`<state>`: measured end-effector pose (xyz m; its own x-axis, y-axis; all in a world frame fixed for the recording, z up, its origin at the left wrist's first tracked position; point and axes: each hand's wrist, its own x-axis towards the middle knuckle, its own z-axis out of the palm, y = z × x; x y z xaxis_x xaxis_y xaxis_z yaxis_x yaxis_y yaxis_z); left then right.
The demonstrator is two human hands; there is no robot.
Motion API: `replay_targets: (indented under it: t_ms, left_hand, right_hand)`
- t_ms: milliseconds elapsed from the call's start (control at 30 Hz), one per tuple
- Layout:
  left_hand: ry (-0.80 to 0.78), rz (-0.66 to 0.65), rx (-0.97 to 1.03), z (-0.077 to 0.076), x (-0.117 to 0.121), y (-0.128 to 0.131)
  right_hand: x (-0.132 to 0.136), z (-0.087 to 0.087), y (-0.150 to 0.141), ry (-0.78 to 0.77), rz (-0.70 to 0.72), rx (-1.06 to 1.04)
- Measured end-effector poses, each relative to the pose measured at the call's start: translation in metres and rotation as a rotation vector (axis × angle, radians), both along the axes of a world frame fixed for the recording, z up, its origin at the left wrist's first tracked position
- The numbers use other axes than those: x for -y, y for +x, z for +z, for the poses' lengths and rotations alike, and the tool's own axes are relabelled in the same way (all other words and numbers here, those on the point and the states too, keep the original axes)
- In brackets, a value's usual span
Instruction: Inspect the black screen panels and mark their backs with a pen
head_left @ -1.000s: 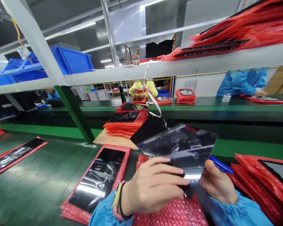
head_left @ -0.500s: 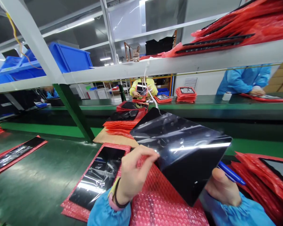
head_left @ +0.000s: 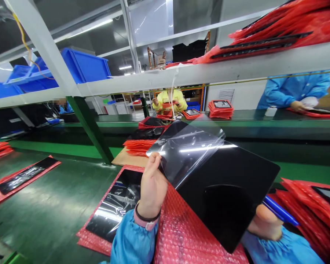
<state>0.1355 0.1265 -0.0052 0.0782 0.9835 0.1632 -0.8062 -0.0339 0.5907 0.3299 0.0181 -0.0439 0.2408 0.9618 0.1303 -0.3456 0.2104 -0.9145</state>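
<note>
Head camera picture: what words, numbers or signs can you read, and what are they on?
None can be read.
Black screen panel and clear film: only shine and reflections, no letters visible.
Blue pen: no writing I can make out.
White bottle: too small to tell whether it has writing.

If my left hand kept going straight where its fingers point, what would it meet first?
Beyond the clear film it pinches, the left hand would probably meet the stack of red-wrapped screens first, though depth is hard to judge from this view.
</note>
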Motion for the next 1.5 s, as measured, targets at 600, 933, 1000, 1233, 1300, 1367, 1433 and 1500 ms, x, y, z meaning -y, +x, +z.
replay_targets:
  t_ms: [600, 933, 1000, 1233, 1300, 1367, 1433, 1500]
  left_hand:
    - [0.020, 0.254, 0.173, 0.012, -0.007, -0.025]
    - [-0.019, 0.457, -0.026, 0.003, -0.030, -0.033]
    - [0.016, 0.499, -0.061, 0.002, -0.034, -0.035]
    - [0.080, 0.496, -0.112, 0.007, -0.031, -0.039]
    - [0.089, 0.474, -0.106, 0.008, -0.030, -0.039]
    - [0.101, 0.442, -0.120, 0.009, -0.028, -0.038]
    - [0.109, 0.392, -0.149, 0.009, -0.026, -0.037]
    - [0.112, 0.313, -0.187, 0.008, -0.021, -0.034]
  right_hand:
    - [-0.012, 0.020, -0.047, 0.038, 0.277, 0.091]
    - [0.002, 0.022, -0.026, -0.112, -0.186, 0.269]
    - [0.005, 0.029, -0.022, -0.077, -0.153, 0.282]
    - [0.011, 0.043, -0.019, -0.038, -0.001, 0.291]
    - [0.012, 0.041, -0.018, -0.053, -0.082, 0.331]
    - [0.012, 0.038, -0.018, -0.066, -0.193, 0.402]
    - [0.011, 0.035, -0.018, -0.080, -0.246, 0.458]
    - [0.009, 0.031, -0.017, -0.093, -0.259, 0.478]
